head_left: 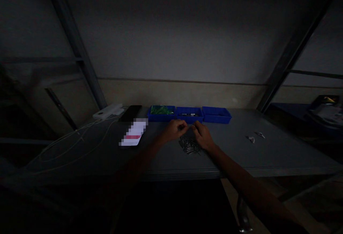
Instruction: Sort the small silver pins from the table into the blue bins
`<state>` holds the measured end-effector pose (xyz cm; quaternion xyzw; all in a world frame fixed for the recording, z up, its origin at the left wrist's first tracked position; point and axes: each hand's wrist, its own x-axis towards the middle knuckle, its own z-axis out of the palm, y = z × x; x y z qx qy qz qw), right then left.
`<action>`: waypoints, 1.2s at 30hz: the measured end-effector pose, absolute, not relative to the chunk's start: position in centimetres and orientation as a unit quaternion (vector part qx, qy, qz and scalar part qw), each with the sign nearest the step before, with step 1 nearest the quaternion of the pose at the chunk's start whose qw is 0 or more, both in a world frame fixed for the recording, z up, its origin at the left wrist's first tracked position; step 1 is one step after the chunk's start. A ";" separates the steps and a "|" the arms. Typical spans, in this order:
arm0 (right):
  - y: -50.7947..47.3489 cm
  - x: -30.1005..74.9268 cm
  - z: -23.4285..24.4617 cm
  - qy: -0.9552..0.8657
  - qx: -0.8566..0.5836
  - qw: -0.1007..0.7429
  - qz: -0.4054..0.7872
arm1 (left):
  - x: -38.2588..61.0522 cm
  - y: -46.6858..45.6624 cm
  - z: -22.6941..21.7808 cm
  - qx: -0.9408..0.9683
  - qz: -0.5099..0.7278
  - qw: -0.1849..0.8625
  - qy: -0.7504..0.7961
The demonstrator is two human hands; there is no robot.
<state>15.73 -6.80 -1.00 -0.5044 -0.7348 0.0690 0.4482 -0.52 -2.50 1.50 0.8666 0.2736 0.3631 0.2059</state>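
My left hand (175, 129) is closed in a pinch above the table, in front of the blue bins. Facing it, my right hand (201, 134) is closed too, fingertips pressed around something small and dark. What either hand holds is too small and dim to name. Below and between them lies a loose pile of thin metal pieces (190, 146), partly behind my right hand. Just beyond my hands, the middle blue bin (189, 118) has several metal pieces in it. The left blue bin (161, 118) contains green pieces, apparently in clear plastic. The right blue bin (217, 118) shows a dark interior.
On the left of the grey table (160, 162) are a phone with a lit screen (134, 134), a black object (131, 113) and a white power strip (108, 111) with trailing cables. Small white items (252, 139) lie on the right. Metal posts (88, 73) frame the table.
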 end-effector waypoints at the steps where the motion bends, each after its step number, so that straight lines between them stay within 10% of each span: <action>1: -6.8 15.7 -1.0 -0.732 -0.503 0.454 0.070 | -0.5 -2.5 1.5 0.866 0.367 0.203 0.274; 36: -7.2 15.4 -0.8 -0.750 -0.495 0.434 0.070 | -1.2 -2.6 2.2 0.877 0.340 0.187 0.282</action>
